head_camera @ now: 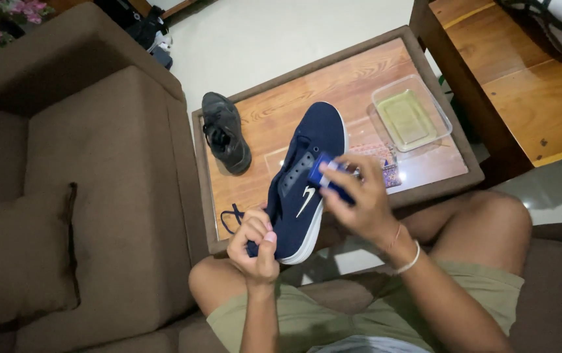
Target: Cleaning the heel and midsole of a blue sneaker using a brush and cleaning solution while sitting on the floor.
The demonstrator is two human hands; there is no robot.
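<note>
Above the low wooden table (pixel 359 78), I hold a navy sneaker (pixel 307 176) by its heel, my left hand (pixel 255 245) clamped shut on it. My right hand (pixel 359 196) presses a small blue brush (pixel 327 178) against the sneaker's side, fingers closed around it. On the table lie a black shoe (pixel 225 131) and a clear container (pixel 412 114) of yellowish liquid, well apart.

A home living room is shown. A brown upholstered sofa (pixel 98 183) with a loose cushion (pixel 19 255) is set beside a low wooden coffee table (pixel 346 85) on a pale tiled floor (pixel 274 33). Pink flowers (pixel 0 19) are seen in the corner, and a second wooden table (pixel 529 85) stands nearby.
</note>
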